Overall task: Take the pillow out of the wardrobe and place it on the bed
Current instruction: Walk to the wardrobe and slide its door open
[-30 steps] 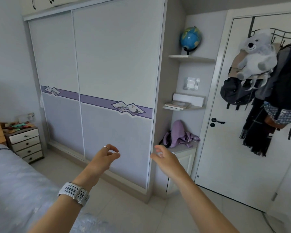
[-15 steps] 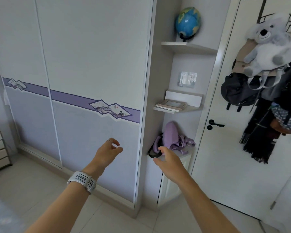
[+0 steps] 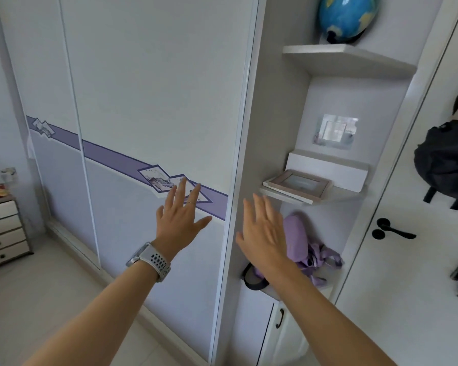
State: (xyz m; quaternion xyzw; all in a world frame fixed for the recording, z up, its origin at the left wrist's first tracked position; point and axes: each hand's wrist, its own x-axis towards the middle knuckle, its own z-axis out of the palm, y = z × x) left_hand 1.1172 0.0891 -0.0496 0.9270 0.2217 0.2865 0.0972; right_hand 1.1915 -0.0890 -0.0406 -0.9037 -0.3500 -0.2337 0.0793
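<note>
Left hand: the left hand (image 3: pixel 179 220), a ring on one finger and a white perforated watch strap (image 3: pixel 154 260) at the wrist, is spread wide and flat at centre frame, holding nothing; whether the fingertips touch the door I cannot tell.
Right hand: the right hand (image 3: pixel 265 233) is spread wide too and empty, just right of the door's edge, in front of the open shelves.
Wardrobe: the tall white sliding-door wardrobe with a purple band (image 3: pixel 148 101) fills the upper left and centre; its doors are shut.
Pillow: not visible; the shut doors hide the wardrobe's inside.
Bed: out of frame.
Shelves: white open shelves (image 3: pixel 347 59) stand right of the wardrobe; a blue globe (image 3: pixel 347 17) sits on the top one, a pale flat picture frame (image 3: pixel 299 183) lies on the middle one, and a crumpled lilac fabric bag (image 3: pixel 302 247) rests on the low cupboard top.
Room: a white door with a black lever handle (image 3: pixel 391 231) is at right, a black backpack (image 3: pixel 447 165) hanging on it; a cream drawer chest (image 3: pixel 3 233) stands at the left edge on a pale tiled floor (image 3: pixel 37 299).
Writing: none readable.
</note>
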